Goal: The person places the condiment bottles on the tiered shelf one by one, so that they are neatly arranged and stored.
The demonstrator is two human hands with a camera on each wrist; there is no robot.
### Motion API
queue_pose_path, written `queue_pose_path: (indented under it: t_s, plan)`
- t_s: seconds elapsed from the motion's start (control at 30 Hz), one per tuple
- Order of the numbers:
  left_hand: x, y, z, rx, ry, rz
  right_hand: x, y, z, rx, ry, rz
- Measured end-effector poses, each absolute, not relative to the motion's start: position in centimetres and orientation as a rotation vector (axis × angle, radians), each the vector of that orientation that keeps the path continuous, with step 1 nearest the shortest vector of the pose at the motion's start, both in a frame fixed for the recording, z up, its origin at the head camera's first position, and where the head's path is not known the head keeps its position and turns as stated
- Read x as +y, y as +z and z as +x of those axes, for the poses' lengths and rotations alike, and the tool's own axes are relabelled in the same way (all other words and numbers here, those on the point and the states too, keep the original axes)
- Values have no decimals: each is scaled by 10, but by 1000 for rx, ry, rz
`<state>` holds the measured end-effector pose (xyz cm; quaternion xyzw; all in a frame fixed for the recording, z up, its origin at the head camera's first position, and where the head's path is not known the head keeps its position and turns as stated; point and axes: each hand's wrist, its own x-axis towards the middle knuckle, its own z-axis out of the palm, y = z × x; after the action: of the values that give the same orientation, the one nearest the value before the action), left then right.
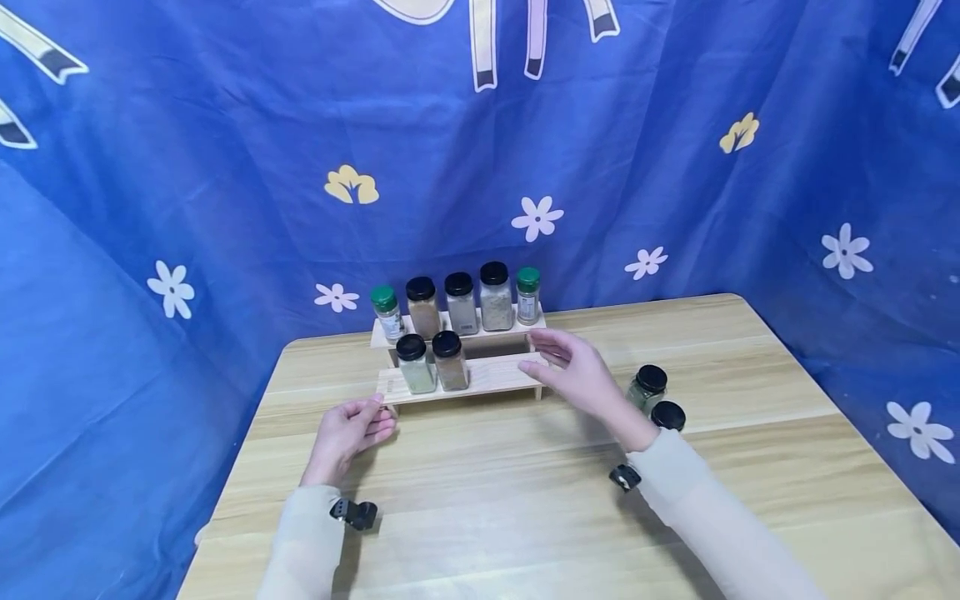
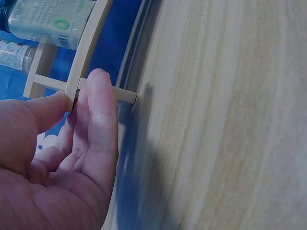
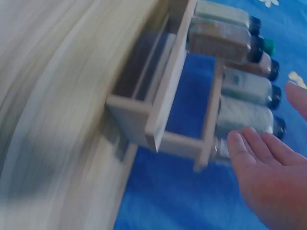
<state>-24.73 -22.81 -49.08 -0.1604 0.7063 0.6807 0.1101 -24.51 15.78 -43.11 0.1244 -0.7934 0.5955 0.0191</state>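
Note:
A two-step wooden spice rack (image 1: 498, 372) stands at the back of the table. My left hand (image 1: 348, 435) pinches the left front corner of its lower step, thumb above and fingers below in the left wrist view. Close to the rack's right end, my right hand (image 1: 579, 375) has its fingers extended and holds nothing; the right wrist view shows it apart from the lower step. Two black-lidded spice jars, one pale green (image 1: 417, 372) and one brown (image 1: 452, 372), stand on the left of the lower step. Several jars, including a tall pale one (image 1: 496, 302), line the upper step.
Two more black-lidded jars stand on the table (image 1: 465, 517) right of the rack: one green jar (image 1: 647, 386) and another jar (image 1: 667, 415) partly hidden by my right sleeve. A blue patterned cloth (image 1: 450, 150) hangs behind and along the sides.

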Motion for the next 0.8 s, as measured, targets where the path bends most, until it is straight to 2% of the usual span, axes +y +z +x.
queue_pose_path:
  t_s: [0.47,0.8]
  plan:
    - [-229,-489,-246,2093,1979,-454,251,-430,-201,-2317,1668,244]
    - [-228,-488,-247,2078,1979,-455,292,-453,-160,-2320,1552,65]
